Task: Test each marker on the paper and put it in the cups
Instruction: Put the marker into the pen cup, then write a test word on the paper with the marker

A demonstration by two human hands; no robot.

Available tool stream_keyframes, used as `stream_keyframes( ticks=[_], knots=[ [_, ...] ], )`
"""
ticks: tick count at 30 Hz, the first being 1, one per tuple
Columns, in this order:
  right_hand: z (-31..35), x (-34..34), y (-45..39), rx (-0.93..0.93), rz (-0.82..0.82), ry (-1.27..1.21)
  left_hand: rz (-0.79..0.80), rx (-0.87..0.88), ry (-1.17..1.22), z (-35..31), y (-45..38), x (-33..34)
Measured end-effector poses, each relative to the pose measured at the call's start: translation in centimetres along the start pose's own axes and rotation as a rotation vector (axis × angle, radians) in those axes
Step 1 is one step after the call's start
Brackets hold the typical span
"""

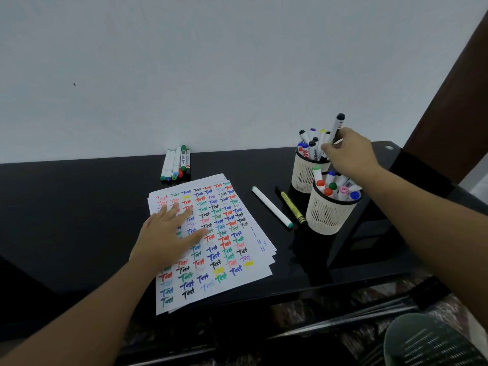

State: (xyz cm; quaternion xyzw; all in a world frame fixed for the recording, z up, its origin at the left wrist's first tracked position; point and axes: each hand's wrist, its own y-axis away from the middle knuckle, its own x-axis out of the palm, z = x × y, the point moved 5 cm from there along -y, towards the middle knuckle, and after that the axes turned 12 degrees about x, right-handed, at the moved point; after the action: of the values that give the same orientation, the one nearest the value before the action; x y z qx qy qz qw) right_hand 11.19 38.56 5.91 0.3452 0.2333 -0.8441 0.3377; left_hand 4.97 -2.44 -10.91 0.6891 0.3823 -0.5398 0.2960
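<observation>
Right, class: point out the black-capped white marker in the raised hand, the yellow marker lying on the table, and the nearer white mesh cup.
Black-capped white marker (337, 126): head view, on its barrel.
Yellow marker (291, 206): head view, mid-barrel.
Nearer white mesh cup (328, 216): head view, front wall.

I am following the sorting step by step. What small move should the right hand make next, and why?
Probably lower the black-capped white marker into the far white mesh cup and let go: the right hand holds it upright just above that cup.
</observation>
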Motion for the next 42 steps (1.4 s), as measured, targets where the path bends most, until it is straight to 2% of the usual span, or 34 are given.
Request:
stream_keyframes(
  ticks=[8, 13, 16, 20, 24, 29, 34, 38, 42],
  knots=[
    [-0.1, 0.6, -0.1, 0.012, 0.005, 0.037, 0.011, -0.003, -0.004, -0.1, 0.0, -0.1],
    [-0.4, -0.1, -0.6, 0.069, -0.081, 0.04, 0.01, -0.007, -0.003, -0.1, 0.1, -0.1],
    [-0.8, -0.1, -0.9, 0.104, -0.023, 0.107, -0.006, -0.001, 0.002, -0.2, 0.1, -0.2],
    [-1.1, 0.8, -1.0, 0.135, 0.13, 0.22, -0.004, -0.006, 0.009, -0.4, 0.2, -0.4],
    [-0.5, 0.8, -0.5, 0.119, 0.128, 0.186, -0.001, -0.006, 0.009, -0.3, 0.1, -0.3],
    [1.0, 0.1, 0.4, 0.03, 0.027, 0.127, -0.009, -0.006, 0.026, 0.0, 0.1, -0.2],
    [5.1, 0.4, 3.0, -0.17, -0.05, 0.098, -0.029, -0.012, 0.095, 0.3, -0.1, -0.3],
    [8.6, 2.7, 5.8, -0.287, 0.052, 0.093, -0.031, -0.016, 0.189, 0.8, -0.3, -0.6],
    [10.8, 7.1, 8.4, -0.373, 0.271, 0.199, 0.047, -0.035, 0.21, 0.9, -0.8, -0.9]
  ],
)
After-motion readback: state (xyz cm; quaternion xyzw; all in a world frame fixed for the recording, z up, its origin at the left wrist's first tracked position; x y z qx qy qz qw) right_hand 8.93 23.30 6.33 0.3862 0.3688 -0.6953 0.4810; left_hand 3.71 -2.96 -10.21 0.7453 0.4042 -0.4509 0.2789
